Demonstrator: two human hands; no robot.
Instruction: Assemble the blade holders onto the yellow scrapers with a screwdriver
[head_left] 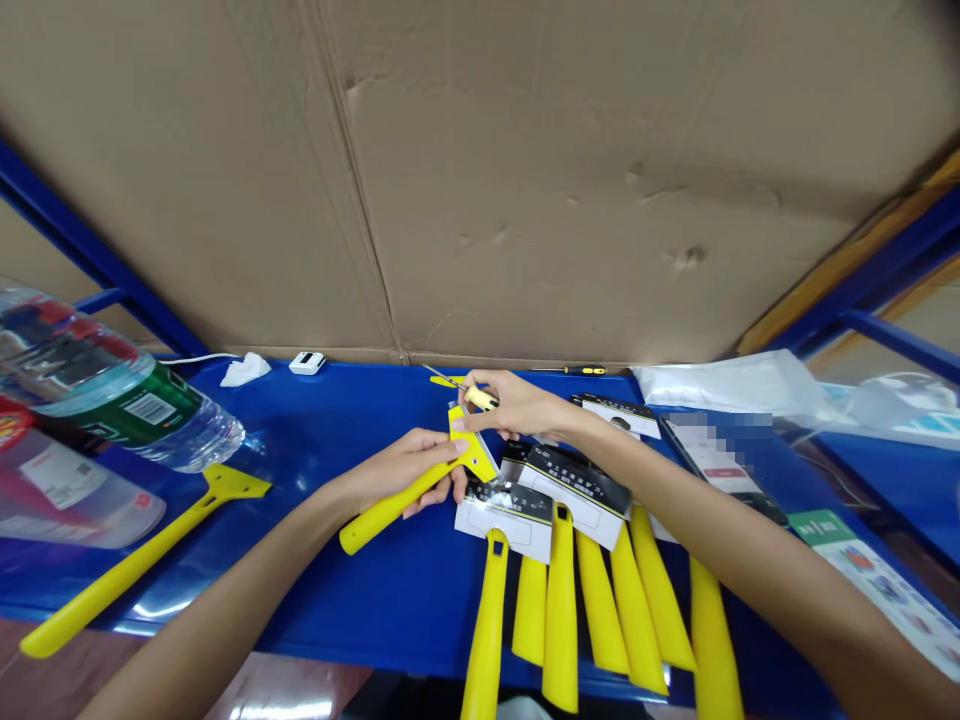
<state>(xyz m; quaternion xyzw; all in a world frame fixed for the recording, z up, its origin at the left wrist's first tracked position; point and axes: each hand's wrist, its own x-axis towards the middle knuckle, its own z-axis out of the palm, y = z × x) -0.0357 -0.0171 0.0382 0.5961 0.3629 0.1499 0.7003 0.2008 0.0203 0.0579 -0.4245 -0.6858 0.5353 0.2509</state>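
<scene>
My left hand is closed around a yellow scraper just below its head, with the handle slanting down to the left. A metal blade edge shows along the right side of that head. My right hand holds a screwdriver with a pale yellow handle, its shaft pointing up and left. The right thumb and fingers also reach the top end of the scraper head. Beside both hands lie several yellow scrapers with black and white packaging cards over their heads. Another yellow scraper, without a card, lies at the left.
A water bottle and a clear plastic container lie at the left. At the back are a crumpled tissue, a small white device and another screwdriver. A phone lies right of my right forearm. Cardboard walls the back.
</scene>
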